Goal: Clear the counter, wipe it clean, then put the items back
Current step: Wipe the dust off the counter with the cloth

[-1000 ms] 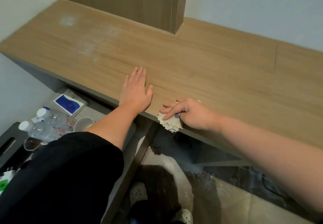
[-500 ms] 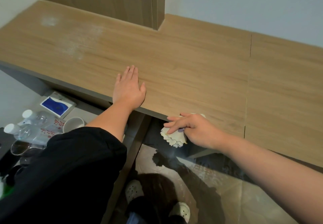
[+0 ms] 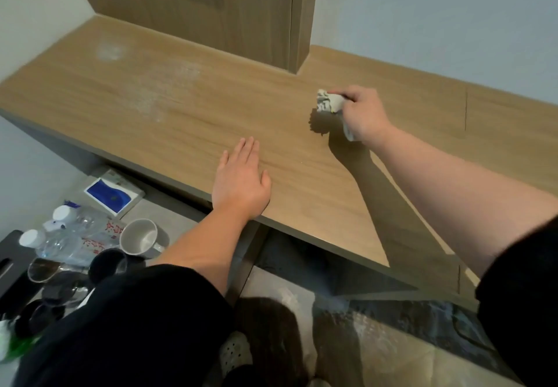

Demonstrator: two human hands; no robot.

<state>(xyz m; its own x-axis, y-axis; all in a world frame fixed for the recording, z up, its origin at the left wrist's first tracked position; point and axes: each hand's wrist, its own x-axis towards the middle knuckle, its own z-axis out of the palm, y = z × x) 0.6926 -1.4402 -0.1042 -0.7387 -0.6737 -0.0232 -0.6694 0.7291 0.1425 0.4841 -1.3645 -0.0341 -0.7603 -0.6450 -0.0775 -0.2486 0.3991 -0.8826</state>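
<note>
- We are gripping the crumpled cloth in our right hand, over the bench's far side.
- Our left hand is resting flat, fingers released, at the near edge.
- The dusty patch is lying at nine o'clock from the cloth, well apart.

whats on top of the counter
The left hand rests flat on the counter; the right hand grips a crumpled cloth over it; whitish smears mark the far left. The surface under palm and cloth is covered.

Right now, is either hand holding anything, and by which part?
The right hand grips the crumpled cloth around its bunched middle. The left hand lies flat on the counter, holding nothing.
</note>
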